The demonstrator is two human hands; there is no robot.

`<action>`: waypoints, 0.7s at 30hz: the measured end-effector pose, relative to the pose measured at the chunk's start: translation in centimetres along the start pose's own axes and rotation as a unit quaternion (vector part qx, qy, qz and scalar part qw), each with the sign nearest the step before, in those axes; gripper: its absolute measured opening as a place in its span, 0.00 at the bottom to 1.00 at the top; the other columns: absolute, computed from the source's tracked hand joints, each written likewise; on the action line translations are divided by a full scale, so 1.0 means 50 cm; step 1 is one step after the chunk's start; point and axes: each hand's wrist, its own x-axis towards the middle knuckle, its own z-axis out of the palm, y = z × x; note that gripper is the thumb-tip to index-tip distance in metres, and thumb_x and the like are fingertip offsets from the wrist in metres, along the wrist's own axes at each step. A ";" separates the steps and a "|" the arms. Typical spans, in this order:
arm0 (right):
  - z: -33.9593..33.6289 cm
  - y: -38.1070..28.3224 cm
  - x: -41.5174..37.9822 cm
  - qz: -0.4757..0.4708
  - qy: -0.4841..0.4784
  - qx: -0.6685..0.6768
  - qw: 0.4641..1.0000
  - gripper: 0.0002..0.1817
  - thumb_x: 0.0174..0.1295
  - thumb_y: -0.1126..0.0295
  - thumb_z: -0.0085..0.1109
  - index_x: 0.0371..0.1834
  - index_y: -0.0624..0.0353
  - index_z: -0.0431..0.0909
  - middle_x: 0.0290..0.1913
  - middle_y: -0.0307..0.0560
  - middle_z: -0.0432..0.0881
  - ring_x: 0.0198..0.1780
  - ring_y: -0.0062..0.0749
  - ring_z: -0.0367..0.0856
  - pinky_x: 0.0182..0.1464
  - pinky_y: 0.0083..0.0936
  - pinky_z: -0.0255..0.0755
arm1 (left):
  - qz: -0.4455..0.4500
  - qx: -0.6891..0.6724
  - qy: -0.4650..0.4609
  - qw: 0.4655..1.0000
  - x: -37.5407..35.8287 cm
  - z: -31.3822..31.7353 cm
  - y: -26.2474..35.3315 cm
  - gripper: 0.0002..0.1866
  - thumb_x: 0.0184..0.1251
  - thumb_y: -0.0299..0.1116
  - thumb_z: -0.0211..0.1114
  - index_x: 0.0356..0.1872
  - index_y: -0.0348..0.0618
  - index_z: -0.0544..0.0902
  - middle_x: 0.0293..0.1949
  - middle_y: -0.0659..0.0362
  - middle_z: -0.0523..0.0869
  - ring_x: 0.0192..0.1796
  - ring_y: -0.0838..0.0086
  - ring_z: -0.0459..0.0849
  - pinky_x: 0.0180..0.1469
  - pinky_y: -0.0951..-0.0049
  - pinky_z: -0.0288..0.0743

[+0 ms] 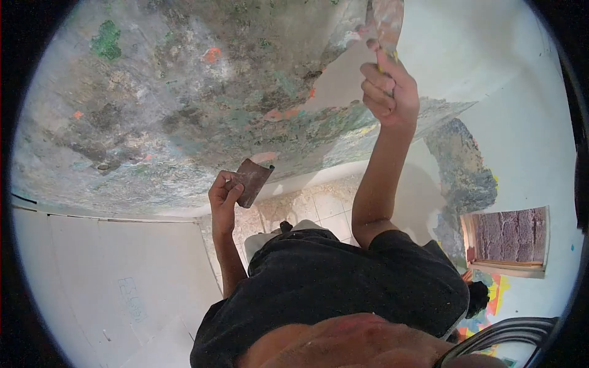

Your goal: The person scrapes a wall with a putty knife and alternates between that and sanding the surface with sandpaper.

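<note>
My right hand [389, 89] is raised high against the wall, its fingers wrapped round the handle of a scraper [388, 23]. The scraper's broad blade points up at the top edge and is somewhat blurred. Beside it the surface changes from mottled, stripped wall [202, 92] to smooth pale coating [454, 49]. Lower down and to the left, my left hand [226, 193] pinches a brown, slightly curved rectangular piece [253, 182] between thumb and fingers. That piece is held in front of the lower wall, above the tiled floor.
A pale panel [116, 264] with faint blue marks stands at the lower left. Dusty floor tiles [328, 205] show below the wall. On the right are a small framed opening [509, 239], a grey bare patch [463, 165] and black cables [509, 331]. Something dark [478, 297] lies near my shoulder.
</note>
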 end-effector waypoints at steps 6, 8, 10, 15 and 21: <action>-0.006 0.042 -0.015 0.000 0.032 0.015 0.999 0.07 0.76 0.63 0.48 0.51 0.49 0.70 0.17 0.29 0.63 0.08 0.12 0.51 0.06 0.13 0.45 | 0.018 0.003 -0.006 1.000 0.000 -0.005 -0.001 0.06 0.66 0.22 0.61 0.41 0.43 0.75 0.32 0.66 0.81 0.33 0.85 0.75 0.36 0.81 0.66; 0.016 0.016 -0.001 -0.008 0.053 0.004 0.999 0.07 0.76 0.64 0.49 0.51 0.49 0.70 0.17 0.29 0.62 0.08 0.12 0.51 0.06 0.13 0.45 | 0.013 0.002 -0.009 1.000 0.000 0.000 0.002 0.06 0.66 0.22 0.61 0.41 0.43 0.75 0.32 0.66 0.81 0.32 0.86 0.75 0.35 0.82 0.66; 0.014 0.022 -0.003 -0.003 0.075 0.021 0.997 0.07 0.76 0.63 0.49 0.52 0.49 0.70 0.16 0.29 0.62 0.08 0.12 0.51 0.06 0.13 0.45 | 0.004 0.006 -0.010 1.000 -0.007 0.005 0.009 0.06 0.66 0.22 0.60 0.41 0.42 0.75 0.32 0.66 0.81 0.33 0.86 0.75 0.36 0.81 0.66; 0.018 0.046 -0.017 0.012 0.044 0.011 0.999 0.08 0.76 0.62 0.48 0.53 0.49 0.68 0.17 0.28 0.62 0.09 0.12 0.52 0.06 0.13 0.46 | 0.018 -0.001 0.004 1.000 0.001 0.000 0.005 0.07 0.66 0.21 0.60 0.42 0.42 0.75 0.32 0.65 0.82 0.35 0.85 0.76 0.38 0.81 0.67; 0.009 0.058 -0.020 -0.002 0.013 0.032 0.999 0.07 0.77 0.62 0.45 0.52 0.49 0.69 0.17 0.28 0.61 0.09 0.11 0.52 0.06 0.12 0.47 | 0.016 0.000 0.012 1.000 -0.002 0.005 0.016 0.07 0.66 0.21 0.60 0.42 0.42 0.75 0.34 0.65 0.82 0.36 0.84 0.77 0.39 0.82 0.68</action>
